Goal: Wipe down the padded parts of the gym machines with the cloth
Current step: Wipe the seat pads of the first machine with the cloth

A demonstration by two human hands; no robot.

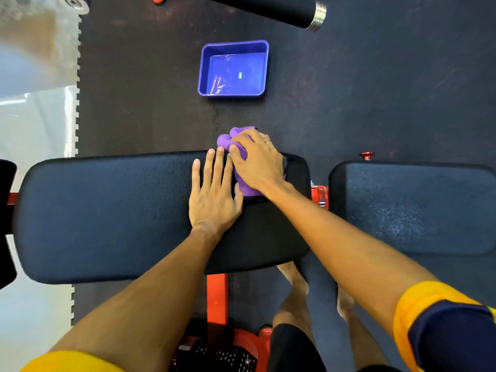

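Head view: R hand [257, 163] clenched round the bunched cloth [225, 140], pressing it onto the far right corner of the long pad [107, 210]. Some cloth spills past the far edge. L hand [214, 197] is flat w/ fingers straight, grasping nothing. It rests on the pad just beside the cloth, prob. bracing while R wipes. Looks like a corner/edge pass. Lots of open pad to the left for long strokes. To the right there's little room: pad end, then a gap w/ red frame [319, 194], then 2nd pad [416, 210]. Blue tray [233, 68] sits on the floor [375, 89] beyond, well apart, so no snag risk.
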